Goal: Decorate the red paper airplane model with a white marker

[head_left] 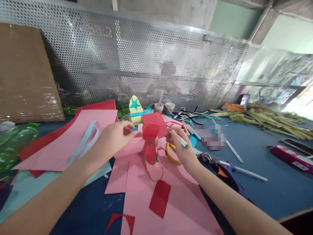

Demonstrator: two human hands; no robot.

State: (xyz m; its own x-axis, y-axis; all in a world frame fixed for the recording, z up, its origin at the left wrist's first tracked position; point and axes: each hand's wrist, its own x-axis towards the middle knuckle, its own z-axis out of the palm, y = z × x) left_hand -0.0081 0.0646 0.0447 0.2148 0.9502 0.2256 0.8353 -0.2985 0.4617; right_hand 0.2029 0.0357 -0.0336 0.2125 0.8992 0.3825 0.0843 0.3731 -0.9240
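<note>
One green bottle (pixel 19 143) lies at the far left edge, below a cardboard sheet (pixel 24 71) in the upper left; right of these, a large pink sheet (pixel 61 143) overlaps a red sheet (pixel 97 105), with pale blue strips (pixel 84 143) lying on the pink; the left hand (pixel 117 135) comes in from the lower left to just left of centre, its fingers curled and the thumb close to the forefinger; whether they pinch any paper I cannot tell; just below its fingertips lies a pink paper roll (pixel 130 147), its long axis running roughly across the frame.

At the centre of the frame is the red paper piece (pixel 150 147) with a dark star, between the two hands; its long axis runs up and down the frame, across the line from one hand to the other; it lies right of the left fingertips and left of the right ones, with neither hand clearly nearer; below it, a small red rectangle (pixel 160 199) rests on more pink paper (pixel 186 209).

Next comes the right hand (pixel 179 142), closed around a white pen (pixel 184 142) whose green end points down to the right; yellow scissors (pixel 171 156) lie just beside it; farther right are a glue gun (pixel 230 178) and a purple box (pixel 290 158).
</note>
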